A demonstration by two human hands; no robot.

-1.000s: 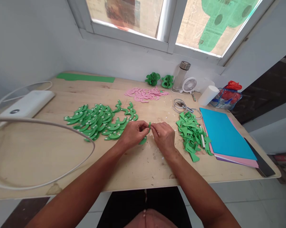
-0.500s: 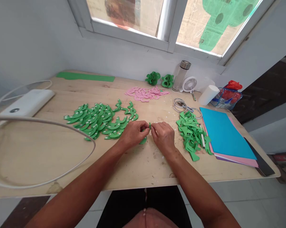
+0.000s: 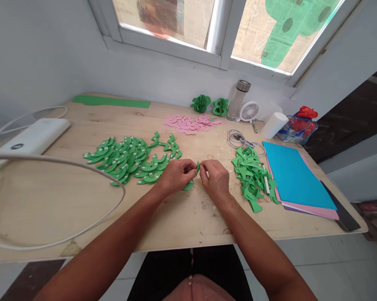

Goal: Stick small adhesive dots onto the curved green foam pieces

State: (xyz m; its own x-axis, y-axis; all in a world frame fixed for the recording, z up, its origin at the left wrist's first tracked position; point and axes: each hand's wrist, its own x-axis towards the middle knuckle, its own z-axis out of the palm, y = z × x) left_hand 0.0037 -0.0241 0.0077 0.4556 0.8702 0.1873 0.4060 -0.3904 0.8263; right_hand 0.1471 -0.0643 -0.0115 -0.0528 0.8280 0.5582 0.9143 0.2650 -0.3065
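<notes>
Thumb and fingers of my left hand [image 3: 178,174] are closed on a small green cutout [image 3: 198,166], held upright just above the table. My right hand [image 3: 216,176] is pinched at the cutout's right edge; whether its fingertips grip the cutout or a tiny bit on it is too small to tell. Under my left hand another green piece [image 3: 188,185] shows in part. To the left lies a heap of curved green cutouts [image 3: 126,156] with small white patches at their ends. Right of my right hand are green scraps [image 3: 249,175] with a white marker [image 3: 266,185] on them.
Pink cutouts [image 3: 191,124] lie farther back, with two green paper ornaments [image 3: 201,103] behind. A bottle [image 3: 238,100], a small fan [image 3: 249,111], scissors and tape rings [image 3: 236,139] are back right. Coloured sheets [image 3: 298,175] lie right. A white cable [image 3: 119,200] loops at left by a power bank [image 3: 34,136].
The green cutout between my fingertips has turned slightly and shows a bit more of its face. My right fingertips have shifted a little; both hands otherwise stay in place.
</notes>
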